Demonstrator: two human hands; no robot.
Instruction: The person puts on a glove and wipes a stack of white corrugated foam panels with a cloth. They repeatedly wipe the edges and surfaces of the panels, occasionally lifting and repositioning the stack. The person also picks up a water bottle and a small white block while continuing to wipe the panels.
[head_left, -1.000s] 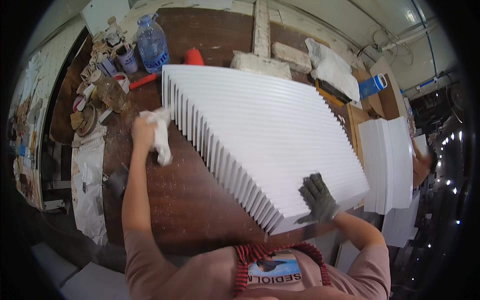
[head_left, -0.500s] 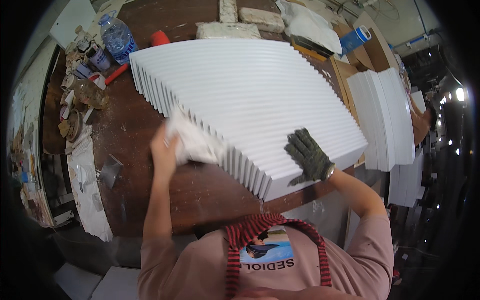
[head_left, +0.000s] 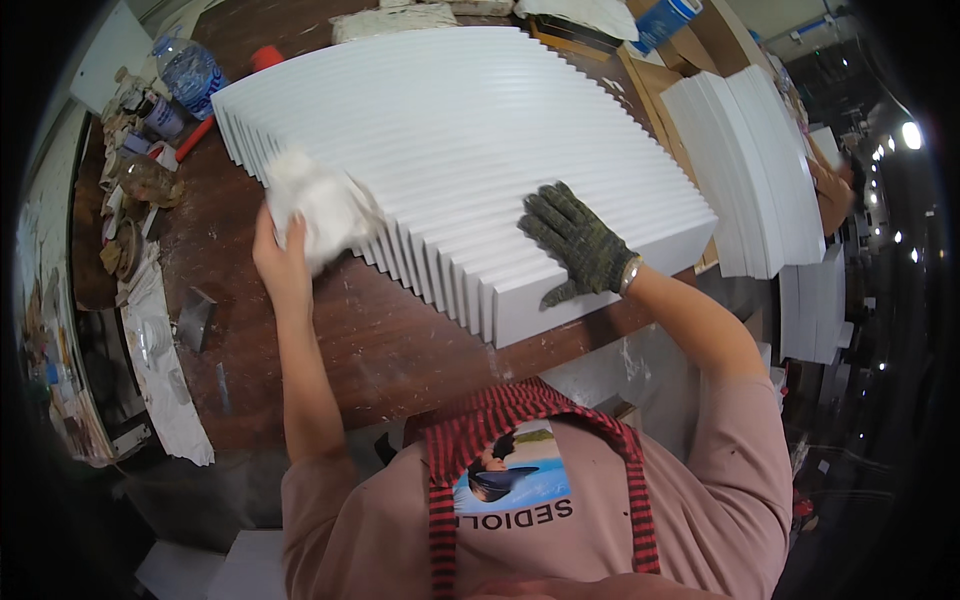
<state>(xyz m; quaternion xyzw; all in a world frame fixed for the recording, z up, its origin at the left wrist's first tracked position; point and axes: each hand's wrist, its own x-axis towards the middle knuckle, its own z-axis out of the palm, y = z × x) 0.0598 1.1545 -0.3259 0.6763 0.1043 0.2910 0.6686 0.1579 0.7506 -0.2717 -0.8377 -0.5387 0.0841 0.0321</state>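
Near edge of the surface (head_left: 330, 345): your gloved right hand (head_left: 580, 245) is lying on the fanned white panels (head_left: 430, 130), thumb apart, grasping nothing. Toward the left edge, your left grip (head_left: 283, 258) is clamping a white cloth (head_left: 322, 205) along their stepped side. You're apparently wiping; the next stroke is probably calling for steady bracing. Blur is obscuring cloth contact. Far edge: a whitish block (head_left: 393, 22) is running out of view.

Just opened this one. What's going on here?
A person stands at a brown table with a row of white panels lying on it, their near-left ends stepped. The bare left hand grips a crumpled white cloth, blurred, at that stepped side. The right hand, in a dark knitted glove, lies spread on top of the panels near their near-right end.
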